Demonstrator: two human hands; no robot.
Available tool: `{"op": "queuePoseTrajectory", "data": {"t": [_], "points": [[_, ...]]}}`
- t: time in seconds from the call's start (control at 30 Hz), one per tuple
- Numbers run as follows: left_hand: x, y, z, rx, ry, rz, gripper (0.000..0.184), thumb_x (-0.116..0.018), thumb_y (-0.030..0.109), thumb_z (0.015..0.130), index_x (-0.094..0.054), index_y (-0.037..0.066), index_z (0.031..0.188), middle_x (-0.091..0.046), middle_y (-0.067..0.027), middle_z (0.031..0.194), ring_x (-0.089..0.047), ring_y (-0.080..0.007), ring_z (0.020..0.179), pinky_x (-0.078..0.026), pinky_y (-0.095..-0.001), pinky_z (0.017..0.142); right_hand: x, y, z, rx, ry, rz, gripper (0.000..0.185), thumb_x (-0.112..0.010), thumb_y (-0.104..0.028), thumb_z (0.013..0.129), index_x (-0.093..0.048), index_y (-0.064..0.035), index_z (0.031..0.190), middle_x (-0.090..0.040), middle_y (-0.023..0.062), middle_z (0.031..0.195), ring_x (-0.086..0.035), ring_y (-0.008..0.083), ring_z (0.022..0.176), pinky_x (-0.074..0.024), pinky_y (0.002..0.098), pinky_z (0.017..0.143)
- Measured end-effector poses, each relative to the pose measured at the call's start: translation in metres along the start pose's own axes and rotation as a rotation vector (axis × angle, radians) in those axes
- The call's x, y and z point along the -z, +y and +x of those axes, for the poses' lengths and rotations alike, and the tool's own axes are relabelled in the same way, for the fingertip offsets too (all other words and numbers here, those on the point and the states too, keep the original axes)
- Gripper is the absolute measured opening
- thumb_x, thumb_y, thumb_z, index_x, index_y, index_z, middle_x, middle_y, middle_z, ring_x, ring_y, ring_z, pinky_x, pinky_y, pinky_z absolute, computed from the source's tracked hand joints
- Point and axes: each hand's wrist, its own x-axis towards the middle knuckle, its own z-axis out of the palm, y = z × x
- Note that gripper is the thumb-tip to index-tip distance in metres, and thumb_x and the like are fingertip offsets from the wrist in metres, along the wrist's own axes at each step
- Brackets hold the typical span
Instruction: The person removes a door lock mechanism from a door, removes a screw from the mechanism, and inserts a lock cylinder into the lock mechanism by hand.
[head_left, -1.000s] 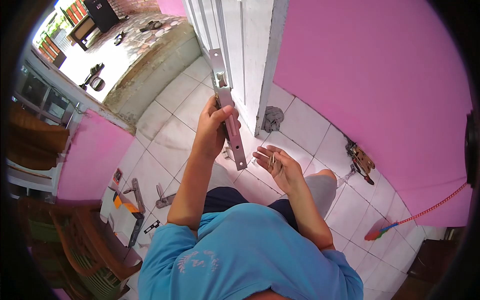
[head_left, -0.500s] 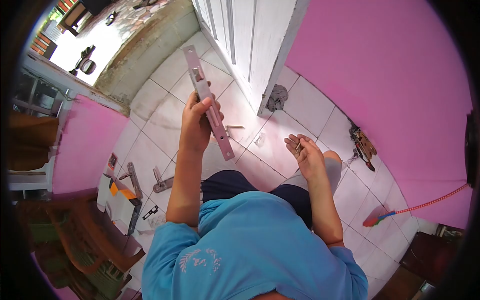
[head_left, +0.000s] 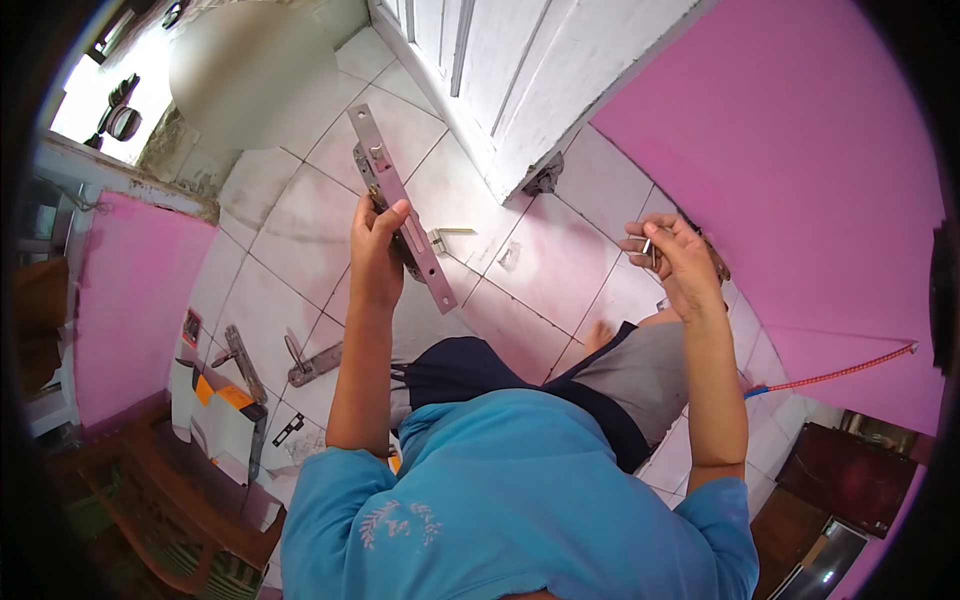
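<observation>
My left hand [head_left: 377,250] is closed around a mortise lock [head_left: 405,215], its long faceplate tilted upward to the left and its dark case behind. Out to the right, my right hand [head_left: 685,265] pinches a small shiny metal piece [head_left: 652,250], like a screw or pin; its exact kind is too small to tell. Just beyond the lock, a thin brass-coloured rod [head_left: 458,231] shows against the floor beside a small metal cylinder [head_left: 437,241]. Two door handles on long plates, one a dark handle [head_left: 245,365] and the other a greyish handle [head_left: 315,366], lie on the tiles to my left.
A white door [head_left: 520,80] stands ahead, with a grey rag [head_left: 545,175] at its foot. An orange-and-white box [head_left: 222,408] and a small black plate [head_left: 288,429] lie at left near a wooden chair [head_left: 160,490]. A pink wall [head_left: 800,170] borders the right.
My right hand has moved outward and up, away from the lock. My right leg has shifted outward. The lock stays in my left hand, showing more of its case, and the view has shifted.
</observation>
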Motion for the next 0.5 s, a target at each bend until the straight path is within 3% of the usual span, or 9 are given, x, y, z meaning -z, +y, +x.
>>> {"op": "queuePoseTrajectory", "data": {"t": [0.13,0.37,0.5], "points": [[-0.006,-0.012,0.001,0.113,-0.121,-0.051,0.061,-0.063,0.024,0.086,-0.038,-0.002,0.135,-0.048,-0.0026,0.089,-0.05,-0.0124,0.075,-0.045,-0.0278,0.062,0.009,0.003,0.0,0.044,-0.005,-0.041,0.019,-0.058,-0.016,0.098,-0.054,-0.0016,0.111,-0.068,0.0185,0.107,-0.07,0.0241,0.093,-0.0561,0.0313,0.076],[-0.067,-0.058,-0.028,0.081,-0.127,-0.177,0.067,-0.065,0.029,0.085,-0.036,-0.003,0.136,-0.047,-0.0032,0.088,-0.049,-0.0135,0.074,-0.043,-0.0281,0.059,0.033,0.009,0.037,-0.029,-0.218,-0.158,0.021,-0.058,-0.019,0.099,-0.055,-0.0009,0.108,-0.068,0.0178,0.104,-0.071,0.0248,0.089,-0.0569,0.0309,0.072],[-0.099,-0.072,-0.028,0.058,-0.111,-0.155,0.069,-0.065,0.028,0.084,-0.035,-0.004,0.138,-0.047,-0.0033,0.088,-0.049,-0.0145,0.073,-0.043,-0.0285,0.058,0.045,0.026,0.073,-0.06,-0.358,0.025,0.019,-0.051,-0.012,0.099,-0.054,0.0013,0.113,-0.066,0.0181,0.104,-0.069,0.0268,0.091,-0.0572,0.0346,0.076]]}}
